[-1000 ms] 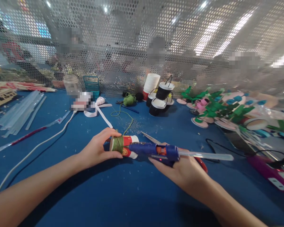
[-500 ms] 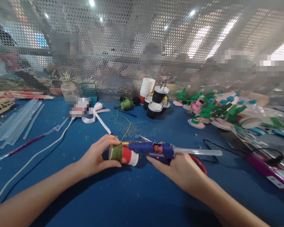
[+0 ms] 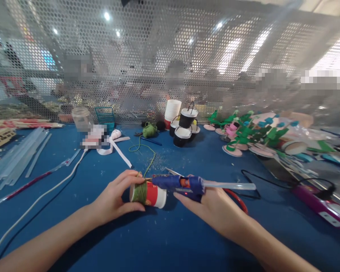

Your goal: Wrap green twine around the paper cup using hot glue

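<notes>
In the head view, the work in hand appears to be gluing dark green yarn (image 3: 139,193) around one red-and-white paper cup (image 3: 155,196), tipped on its side above the middle of the blue worktop (image 3: 147,241). The left hand (image 3: 117,194) curves around its yarn-wrapped end, thumb and fingers parted by the cup's width. The right hand (image 3: 212,204) is closed around one blue plastic glue gun (image 3: 167,182), its nozzle at the yarn's edge; whether it touches is unclear. The next move likely calls for a steady cup and fingers clear of the hot tip while the strand is laid down. Beyond are one green yarn ball (image 3: 149,130), four black-and-white pails (image 3: 181,136) and one stack of white paper cups (image 3: 172,109), too tight to count.
</notes>
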Demonstrator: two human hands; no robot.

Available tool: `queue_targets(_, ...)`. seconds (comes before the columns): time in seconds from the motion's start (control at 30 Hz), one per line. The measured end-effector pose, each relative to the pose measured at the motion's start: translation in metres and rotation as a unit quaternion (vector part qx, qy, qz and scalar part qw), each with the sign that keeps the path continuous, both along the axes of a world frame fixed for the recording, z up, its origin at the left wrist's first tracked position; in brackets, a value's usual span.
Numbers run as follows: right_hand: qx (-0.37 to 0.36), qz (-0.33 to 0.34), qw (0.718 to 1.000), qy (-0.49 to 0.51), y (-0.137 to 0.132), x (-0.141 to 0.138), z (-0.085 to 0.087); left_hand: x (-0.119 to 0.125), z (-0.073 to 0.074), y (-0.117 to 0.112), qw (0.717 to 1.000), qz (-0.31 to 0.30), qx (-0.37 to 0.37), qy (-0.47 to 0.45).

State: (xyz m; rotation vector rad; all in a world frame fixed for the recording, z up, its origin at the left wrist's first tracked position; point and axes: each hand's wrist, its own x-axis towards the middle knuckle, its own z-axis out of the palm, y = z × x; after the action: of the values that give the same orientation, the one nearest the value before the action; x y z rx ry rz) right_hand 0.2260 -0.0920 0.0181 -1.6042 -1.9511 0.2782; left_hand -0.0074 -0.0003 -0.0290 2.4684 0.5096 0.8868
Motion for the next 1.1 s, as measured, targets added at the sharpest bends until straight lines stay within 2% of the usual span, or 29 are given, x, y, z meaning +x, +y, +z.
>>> queue_targets(0.27, -0.010, 0.020, 1.000, 0.022, 0.000, -0.001, 0.001, -0.001, 0.000, 0.000, 1.000, 0.000, 0.010, 0.011)
queue_targets(0.47, -0.012, -0.010, 1.000, 0.000, -0.002, -0.001, 0.003, -0.001, 0.000, 0.000, 1.000, 0.005, 0.002, 0.010)
queue_targets(0.67, 0.003, 0.000, 1.000, -0.012, -0.002, -0.003, 0.006, 0.000, 0.001, 0.000, 1.000, -0.002, 0.000, 0.005)
queue_targets(0.87, 0.009, -0.023, 0.999, -0.037, -0.007, -0.003, 0.003, 0.001, 0.001, 0.001, 1.000, 0.004, -0.006, -0.003)
queue_targets(1.1, 0.017, -0.006, 0.999, -0.052, -0.011, -0.001, -0.003, 0.003, 0.003, 0.001, 1.000, 0.010, -0.018, -0.008)
